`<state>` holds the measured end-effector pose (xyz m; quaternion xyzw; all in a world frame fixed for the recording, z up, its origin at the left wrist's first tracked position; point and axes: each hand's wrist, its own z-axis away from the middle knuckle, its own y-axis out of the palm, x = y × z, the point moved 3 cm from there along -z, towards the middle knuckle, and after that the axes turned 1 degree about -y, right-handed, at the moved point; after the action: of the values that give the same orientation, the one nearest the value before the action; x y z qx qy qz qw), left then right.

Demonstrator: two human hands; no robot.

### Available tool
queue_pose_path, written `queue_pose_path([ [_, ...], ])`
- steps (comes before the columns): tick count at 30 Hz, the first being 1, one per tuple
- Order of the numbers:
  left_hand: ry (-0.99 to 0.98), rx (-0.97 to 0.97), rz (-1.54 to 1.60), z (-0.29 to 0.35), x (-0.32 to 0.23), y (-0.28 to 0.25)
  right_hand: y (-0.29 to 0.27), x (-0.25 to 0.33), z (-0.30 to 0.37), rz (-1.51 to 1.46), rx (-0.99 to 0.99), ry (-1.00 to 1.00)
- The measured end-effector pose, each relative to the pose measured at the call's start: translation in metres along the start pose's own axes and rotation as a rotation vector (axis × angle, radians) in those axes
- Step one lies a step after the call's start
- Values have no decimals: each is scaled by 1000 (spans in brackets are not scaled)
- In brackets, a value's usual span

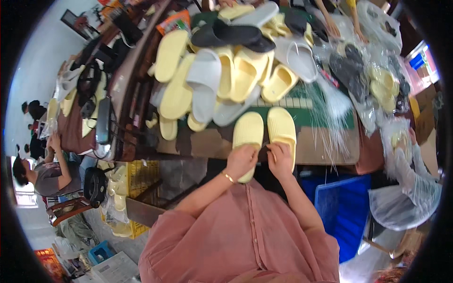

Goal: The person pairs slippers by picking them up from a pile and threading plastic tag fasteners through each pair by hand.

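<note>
A pair of pale yellow slide slippers lies side by side at the near edge of the table, toes pointing away from me. My left hand (241, 160) is closed over the left slipper (248, 128), its fingers curled at the strap area. My right hand (281, 159) is closed on the inner edge of the right slipper (281, 123). The fingertips of both hands are partly hidden. Just beyond them rises a loose heap of yellow, grey and black slippers; a grey slipper (204, 78) and a black slipper (225, 35) lie on it.
Clear plastic strips (334, 120) hang over the table's edge at the right. Bagged slippers (384, 87) are piled beyond, near another person's hands (332, 29). Below stands a blue bin (342, 212). A yellow crate (141, 179) and a seated person (52, 177) are to the left.
</note>
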<state>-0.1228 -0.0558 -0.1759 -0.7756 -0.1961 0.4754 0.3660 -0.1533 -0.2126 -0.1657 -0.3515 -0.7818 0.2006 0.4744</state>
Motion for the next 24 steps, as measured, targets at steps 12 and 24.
queue_pose_path([
  [12, -22, -146, 277, -96, 17, 16, 23, -46, -62, -210, 37, 100],
  [24, -244, -75, 422, -89, 42, 63, 56, -91, -92, -374, 204, 450],
])
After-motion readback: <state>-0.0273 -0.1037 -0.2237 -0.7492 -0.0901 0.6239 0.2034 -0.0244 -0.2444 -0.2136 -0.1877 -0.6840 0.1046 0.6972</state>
